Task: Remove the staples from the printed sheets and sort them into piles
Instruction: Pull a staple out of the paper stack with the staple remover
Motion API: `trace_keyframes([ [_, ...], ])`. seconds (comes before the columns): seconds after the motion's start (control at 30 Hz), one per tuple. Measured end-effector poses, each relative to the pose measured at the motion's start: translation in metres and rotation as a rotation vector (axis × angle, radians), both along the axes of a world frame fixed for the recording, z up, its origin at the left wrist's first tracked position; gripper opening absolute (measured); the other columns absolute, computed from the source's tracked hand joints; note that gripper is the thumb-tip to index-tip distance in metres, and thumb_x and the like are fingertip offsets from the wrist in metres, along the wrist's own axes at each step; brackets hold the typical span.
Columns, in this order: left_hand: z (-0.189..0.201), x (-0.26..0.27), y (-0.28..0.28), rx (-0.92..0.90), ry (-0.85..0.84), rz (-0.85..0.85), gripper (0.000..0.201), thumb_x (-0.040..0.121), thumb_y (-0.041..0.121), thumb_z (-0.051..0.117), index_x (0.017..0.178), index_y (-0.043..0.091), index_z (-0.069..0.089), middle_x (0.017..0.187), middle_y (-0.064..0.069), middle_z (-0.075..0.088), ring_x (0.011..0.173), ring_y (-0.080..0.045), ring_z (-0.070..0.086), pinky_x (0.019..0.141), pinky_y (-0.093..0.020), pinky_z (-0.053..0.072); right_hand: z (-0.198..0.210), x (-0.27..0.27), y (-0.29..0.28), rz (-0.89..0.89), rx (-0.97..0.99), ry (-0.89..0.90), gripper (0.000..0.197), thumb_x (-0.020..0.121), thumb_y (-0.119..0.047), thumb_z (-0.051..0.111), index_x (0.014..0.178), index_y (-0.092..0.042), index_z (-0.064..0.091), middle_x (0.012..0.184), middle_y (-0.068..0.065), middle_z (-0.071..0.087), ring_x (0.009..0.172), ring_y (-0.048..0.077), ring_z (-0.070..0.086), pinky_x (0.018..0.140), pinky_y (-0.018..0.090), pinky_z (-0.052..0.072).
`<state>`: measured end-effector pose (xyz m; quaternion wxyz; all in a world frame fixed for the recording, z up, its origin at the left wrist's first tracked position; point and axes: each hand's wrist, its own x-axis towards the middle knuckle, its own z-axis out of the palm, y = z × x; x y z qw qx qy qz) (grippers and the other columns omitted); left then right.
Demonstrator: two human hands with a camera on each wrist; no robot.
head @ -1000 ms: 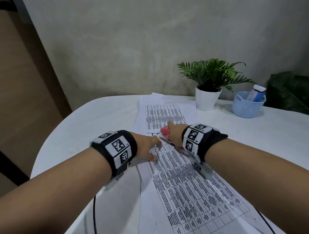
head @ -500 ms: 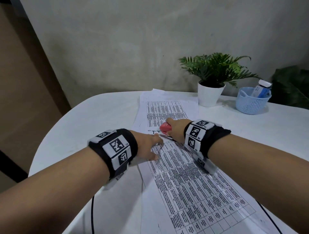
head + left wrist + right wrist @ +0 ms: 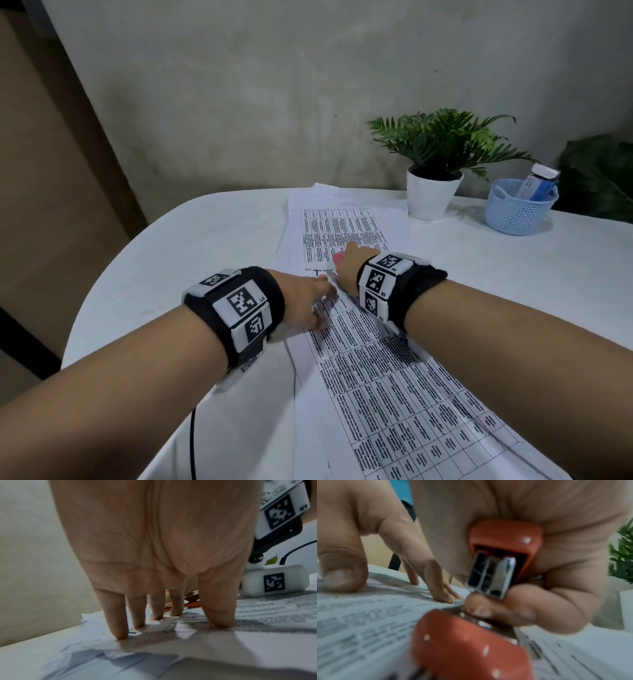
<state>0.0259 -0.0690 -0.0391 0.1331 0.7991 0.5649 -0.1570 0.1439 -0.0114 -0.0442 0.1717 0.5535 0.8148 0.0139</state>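
Printed sheets with dense tables lie along the white table, with a second pile beyond them. My left hand presses the near sheet's top corner flat with straight, spread fingers. Right beside it, my right hand grips a red stapler, opened wide, its metal tip down at the paper's corner next to the left fingertips. The stapler's red base fills the bottom of the right wrist view. The staple itself is hidden.
A potted fern in a white pot stands at the back of the table. A light blue basket holding a small box sits to its right. A black cable runs off the near table edge. A wall rises close behind.
The head view has tilted slightly. Both hands stay at the sheet's top corner, the right hand with the stapler edging a little toward the far pile.
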Motion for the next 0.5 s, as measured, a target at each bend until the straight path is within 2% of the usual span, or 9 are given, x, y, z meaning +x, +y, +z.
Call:
trace_keyframes([
  [0.03, 0.001, 0.001, 0.000, -0.004, 0.004, 0.010, 0.053, 0.093, 0.046, 0.050, 0.141, 0.030, 0.033, 0.143, 0.005, 0.043, 0.117, -0.020, 0.053, 0.091, -0.030, 0.042, 0.003, -0.001, -0.002, 0.025, 0.007, -0.040, 0.038, 0.098, -0.022, 0.041, 0.134, -0.009, 0.046, 0.135, 0.012, 0.047, 0.126, 0.027, 0.045, 0.097, 0.034, 0.039],
  [0.1, 0.002, 0.002, -0.001, -0.008, 0.008, 0.026, 0.054, 0.093, 0.042, 0.051, 0.142, 0.029, 0.033, 0.146, 0.004, 0.040, 0.120, -0.020, 0.052, 0.082, -0.026, 0.039, 0.005, -0.006, -0.001, 0.107, -0.011, -0.193, 0.034, 0.099, -0.026, 0.040, 0.127, -0.012, 0.053, 0.112, 0.008, 0.056, 0.112, 0.021, 0.054, 0.073, 0.026, 0.044],
  [0.13, 0.003, 0.004, -0.001, -0.011, 0.010, 0.030, 0.054, 0.093, 0.039, 0.052, 0.143, 0.029, 0.032, 0.149, 0.004, 0.037, 0.122, -0.020, 0.050, 0.079, -0.024, 0.037, 0.006, -0.008, -0.001, 0.133, -0.023, -0.257, 0.032, 0.098, -0.028, 0.041, 0.122, -0.012, 0.056, 0.097, 0.005, 0.056, 0.103, 0.019, 0.057, 0.060, 0.022, 0.042],
  [0.17, 0.004, 0.005, -0.001, -0.017, 0.017, 0.031, 0.056, 0.093, 0.036, 0.053, 0.144, 0.028, 0.031, 0.151, 0.004, 0.033, 0.125, -0.021, 0.048, 0.077, -0.024, 0.036, 0.005, -0.011, 0.002, 0.144, -0.038, -0.266, 0.029, 0.097, -0.028, 0.042, 0.116, -0.011, 0.057, 0.085, 0.004, 0.053, 0.097, 0.018, 0.058, 0.056, 0.021, 0.039],
  [0.3, 0.007, 0.006, -0.002, -0.019, 0.035, 0.015, 0.059, 0.093, 0.033, 0.053, 0.146, 0.028, 0.028, 0.155, 0.005, 0.027, 0.130, -0.020, 0.045, 0.081, -0.027, 0.039, 0.007, -0.011, 0.006, 0.087, -0.044, -0.209, 0.022, 0.098, -0.027, 0.041, 0.088, -0.009, 0.049, 0.067, 0.002, 0.038, 0.070, 0.017, 0.048, 0.071, 0.025, 0.040],
  [0.37, 0.002, 0.002, -0.002, 0.003, 0.031, -0.006, 0.056, 0.092, 0.043, 0.050, 0.144, 0.031, 0.030, 0.153, 0.008, 0.029, 0.128, -0.018, 0.046, 0.092, -0.029, 0.040, 0.007, -0.007, 0.007, 0.073, -0.046, -0.166, 0.034, 0.101, -0.025, 0.033, 0.075, -0.007, 0.046, 0.076, 0.009, 0.045, 0.067, 0.018, 0.046, 0.080, 0.029, 0.041],
  [0.4, 0.001, 0.001, -0.002, 0.005, 0.034, -0.009, 0.056, 0.092, 0.046, 0.049, 0.143, 0.031, 0.031, 0.152, 0.008, 0.031, 0.127, -0.018, 0.047, 0.095, -0.031, 0.041, 0.012, -0.005, 0.002, 0.052, -0.054, -0.157, 0.035, 0.102, -0.025, 0.030, 0.080, -0.007, 0.051, 0.089, 0.013, 0.053, 0.073, 0.019, 0.052, 0.083, 0.030, 0.042],
  [0.43, 0.001, 0.000, 0.001, -0.002, 0.038, -0.016, 0.056, 0.091, 0.047, 0.049, 0.142, 0.032, 0.031, 0.150, 0.008, 0.033, 0.126, -0.018, 0.047, 0.095, -0.033, 0.042, 0.010, 0.000, 0.004, 0.052, -0.046, -0.121, 0.035, 0.102, -0.026, 0.030, 0.096, -0.004, 0.056, 0.106, 0.015, 0.056, 0.088, 0.022, 0.057, 0.086, 0.031, 0.043],
  [0.5, 0.007, -0.003, 0.010, -0.076, 0.019, 0.012, 0.051, 0.090, 0.042, 0.053, 0.138, 0.032, 0.037, 0.143, 0.007, 0.039, 0.122, -0.019, 0.048, 0.096, -0.036, 0.043, 0.009, 0.009, 0.003, 0.040, -0.058, -0.075, 0.037, 0.101, -0.026, 0.030, 0.121, -0.001, 0.049, 0.125, 0.014, 0.053, 0.110, 0.028, 0.054, 0.091, 0.035, 0.044],
])
